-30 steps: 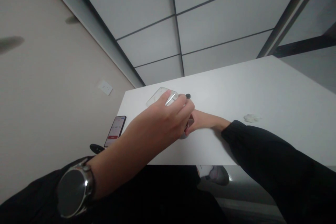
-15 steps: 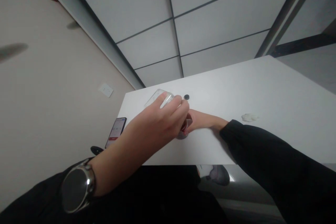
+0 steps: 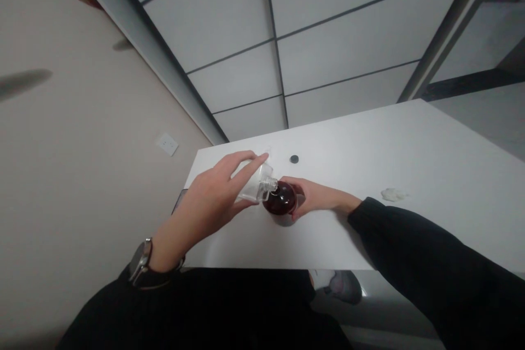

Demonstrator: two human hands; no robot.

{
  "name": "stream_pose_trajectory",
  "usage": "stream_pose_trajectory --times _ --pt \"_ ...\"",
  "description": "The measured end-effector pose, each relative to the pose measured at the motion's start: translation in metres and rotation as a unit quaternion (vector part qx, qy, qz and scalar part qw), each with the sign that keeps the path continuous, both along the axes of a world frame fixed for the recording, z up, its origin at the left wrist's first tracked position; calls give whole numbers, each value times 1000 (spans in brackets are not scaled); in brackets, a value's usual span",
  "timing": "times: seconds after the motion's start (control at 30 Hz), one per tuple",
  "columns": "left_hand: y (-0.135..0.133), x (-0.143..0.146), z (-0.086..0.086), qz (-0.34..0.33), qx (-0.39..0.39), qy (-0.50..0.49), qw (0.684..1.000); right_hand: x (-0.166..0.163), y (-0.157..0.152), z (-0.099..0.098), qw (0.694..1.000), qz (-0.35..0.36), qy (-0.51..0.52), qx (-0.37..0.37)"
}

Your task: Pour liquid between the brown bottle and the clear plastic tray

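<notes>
With my left hand [image 3: 217,188] I gripped the clear bottle [image 3: 257,183] between thumb and fingers, tilted over so that its threaded neck pointed right, at the upper edge of the dark red vessel [image 3: 279,200], though I could not tell whether the two touched. My right hand [image 3: 314,195] was curled around the vessel's right side, holding it at the white table [image 3: 340,238], while a small dark disc [image 3: 294,159] lay just beyond and a whitish scrap [image 3: 392,194] well off to the right.

Beside a beige wall [image 3: 82,175] with a socket [image 3: 168,144], pale panels [image 3: 225,27], perhaps sliding doors, stand behind a white table [image 3: 348,142].
</notes>
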State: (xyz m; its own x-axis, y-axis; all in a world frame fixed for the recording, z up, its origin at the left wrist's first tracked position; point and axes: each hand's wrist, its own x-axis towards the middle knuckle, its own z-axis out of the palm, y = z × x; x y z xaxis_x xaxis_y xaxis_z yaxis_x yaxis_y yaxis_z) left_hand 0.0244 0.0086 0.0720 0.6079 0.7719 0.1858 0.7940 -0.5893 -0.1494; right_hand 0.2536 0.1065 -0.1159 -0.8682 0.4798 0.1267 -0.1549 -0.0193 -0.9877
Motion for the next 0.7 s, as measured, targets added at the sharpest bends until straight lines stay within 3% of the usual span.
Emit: stream_pose_trajectory --times 0.13,0.23,0.33,0.47,0.7 --pt "7 -14 -16 61 -14 -175 983 4 0 0 1000 0 -19 -7" --pt "14 -26 -38 95 -8 -337 937 6 1 -1 1000 4 -23 -5" --pt "20 -33 -61 104 -44 -417 902 7 3 -3 1000 15 -15 -6" --pt "24 -30 -79 129 -88 -410 899 11 5 -3 999 32 -31 -11" --pt "23 -16 -89 168 -102 -289 937 24 11 10 996 41 -76 36"
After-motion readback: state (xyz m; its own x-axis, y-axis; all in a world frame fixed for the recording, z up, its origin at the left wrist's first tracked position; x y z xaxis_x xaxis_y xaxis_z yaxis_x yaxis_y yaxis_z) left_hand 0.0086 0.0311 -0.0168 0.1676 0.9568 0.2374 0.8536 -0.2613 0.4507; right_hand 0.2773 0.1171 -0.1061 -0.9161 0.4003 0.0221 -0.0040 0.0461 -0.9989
